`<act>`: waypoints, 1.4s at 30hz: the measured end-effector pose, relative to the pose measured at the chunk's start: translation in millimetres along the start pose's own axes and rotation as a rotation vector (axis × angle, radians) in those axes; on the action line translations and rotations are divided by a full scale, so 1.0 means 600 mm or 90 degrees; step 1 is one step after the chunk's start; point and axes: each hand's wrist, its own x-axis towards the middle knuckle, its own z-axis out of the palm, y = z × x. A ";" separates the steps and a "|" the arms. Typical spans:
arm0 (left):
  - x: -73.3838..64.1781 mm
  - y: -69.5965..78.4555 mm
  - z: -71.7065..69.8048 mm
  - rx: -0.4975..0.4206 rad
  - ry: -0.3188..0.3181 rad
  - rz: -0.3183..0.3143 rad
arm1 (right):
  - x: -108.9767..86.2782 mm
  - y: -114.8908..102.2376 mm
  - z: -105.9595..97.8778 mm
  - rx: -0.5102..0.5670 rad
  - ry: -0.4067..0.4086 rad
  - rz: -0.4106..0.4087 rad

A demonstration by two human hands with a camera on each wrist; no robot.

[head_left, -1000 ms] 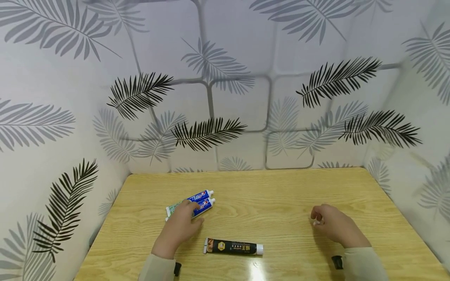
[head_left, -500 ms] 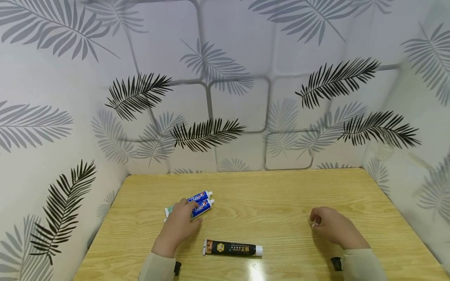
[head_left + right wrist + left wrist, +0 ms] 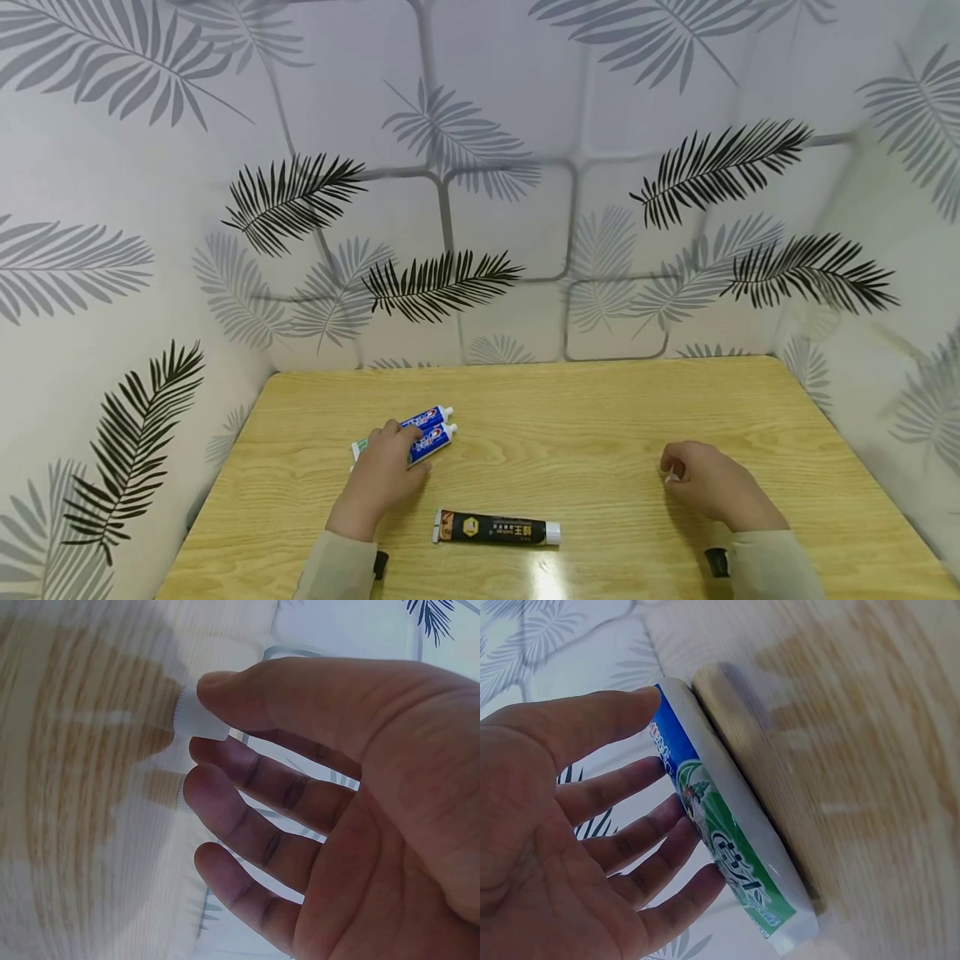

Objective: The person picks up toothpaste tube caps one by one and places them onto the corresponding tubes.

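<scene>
Wood tbl (image 3: 585, 425): black tube (image 3: 498, 528) flat, lower ctr of frame; R hand (image 3: 712, 485), lower right, thumb + finger pinching white cap (image 3: 193, 718); L hand (image 3: 380, 477), lower left, fingers loose, tips resting on one of 2 blue-green tubes (image 3: 432, 443) side by side left of ctr; leaf-print wall (image 3: 502, 83) behind, upper frame

My wooden tabletop (image 3: 600, 417) against leaf-print walls (image 3: 45, 358).
Ahead of me the pale back wall (image 3: 510, 117) bears grey and black fronds (image 3: 446, 285) among rounded grey outlines (image 3: 574, 225); more leaves pattern the sides to my left and right. The tabletop has yellowish grain, rounded far corners and a white glare (image 3: 547, 579) towards me.
</scene>
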 end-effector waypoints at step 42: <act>0.010 0.007 0.019 0.077 -0.052 -0.057 | -0.004 -0.009 0.012 0.006 0.057 -0.015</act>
